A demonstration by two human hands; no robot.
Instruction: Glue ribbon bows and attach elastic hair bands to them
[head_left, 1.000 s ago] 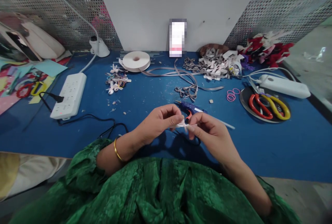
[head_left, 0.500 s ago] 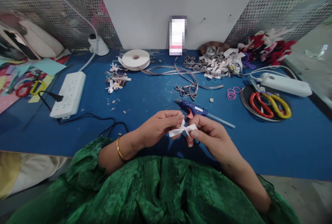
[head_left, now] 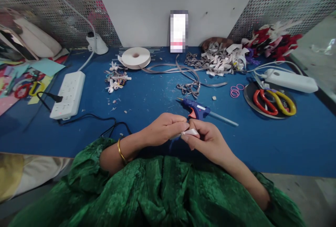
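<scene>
Over the blue worktop (head_left: 262, 143), pinching the white ribbon (head_left: 191, 132) in closed fingers of left hand (head_left: 164, 129) and right hand (head_left: 210, 139), now drawn closer, covering more of it, seemingly mid-adjustment; just short of the glue gun (head_left: 197, 110), well before the ribbon spool (head_left: 141, 57).
</scene>
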